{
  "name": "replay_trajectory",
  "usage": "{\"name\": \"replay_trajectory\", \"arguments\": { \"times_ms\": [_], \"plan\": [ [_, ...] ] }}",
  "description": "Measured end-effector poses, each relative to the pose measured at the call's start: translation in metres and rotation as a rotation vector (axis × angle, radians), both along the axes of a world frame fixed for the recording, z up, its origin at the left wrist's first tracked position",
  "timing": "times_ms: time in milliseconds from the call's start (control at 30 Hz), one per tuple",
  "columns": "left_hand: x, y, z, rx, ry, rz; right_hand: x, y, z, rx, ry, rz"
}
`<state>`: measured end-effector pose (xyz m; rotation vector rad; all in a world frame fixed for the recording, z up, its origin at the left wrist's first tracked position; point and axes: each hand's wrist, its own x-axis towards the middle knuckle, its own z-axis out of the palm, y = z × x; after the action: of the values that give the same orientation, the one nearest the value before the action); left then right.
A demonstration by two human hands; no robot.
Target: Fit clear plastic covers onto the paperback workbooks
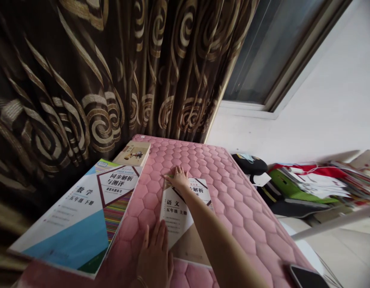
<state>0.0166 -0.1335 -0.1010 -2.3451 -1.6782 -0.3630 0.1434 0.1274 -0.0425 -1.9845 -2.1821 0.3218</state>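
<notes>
A workbook (176, 224) with a white and brown cover and Chinese print lies on a pink quilted surface, partly hidden by my right forearm. My right hand (179, 179) rests over its top edge, fingers stretched out and thumb pointing left. Beside the lower left edge of that workbook lies my left hand (155, 250), flat with straight fingers, touching or very near the cover. Neither hand grips anything. To the left is a larger workbook (80, 212) with a blue and white cover, overlapping a thick beige book (136, 153) behind it.
A patterned brown curtain (104, 80) hangs along the left and back. At the bottom right sits a phone (306, 276). Beyond the right edge of the pink quilted surface (251, 224) are a green bag (293, 186), a black case (249, 163) and piled papers (323, 186).
</notes>
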Motion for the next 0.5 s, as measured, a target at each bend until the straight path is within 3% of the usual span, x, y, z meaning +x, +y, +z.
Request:
{"name": "replay_trajectory", "arguments": {
  "times_ms": [167, 267, 367, 500],
  "plan": [
    [-0.017, -0.038, -0.02, 0.077, 0.102, -0.152, -0.005, -0.005, 0.006, 0.017, -0.006, -0.012],
    [-0.019, -0.046, -0.02, 0.083, 0.117, -0.127, -0.012, -0.022, 0.009, 0.102, -0.007, 0.068],
    [-0.017, -0.046, -0.016, 0.1, 0.101, -0.102, -0.013, -0.06, 0.005, 0.153, -0.002, 0.205],
    [-0.019, -0.043, -0.015, 0.135, 0.088, -0.116, 0.001, -0.13, -0.008, 0.154, -0.017, 0.452]
  ]
}}
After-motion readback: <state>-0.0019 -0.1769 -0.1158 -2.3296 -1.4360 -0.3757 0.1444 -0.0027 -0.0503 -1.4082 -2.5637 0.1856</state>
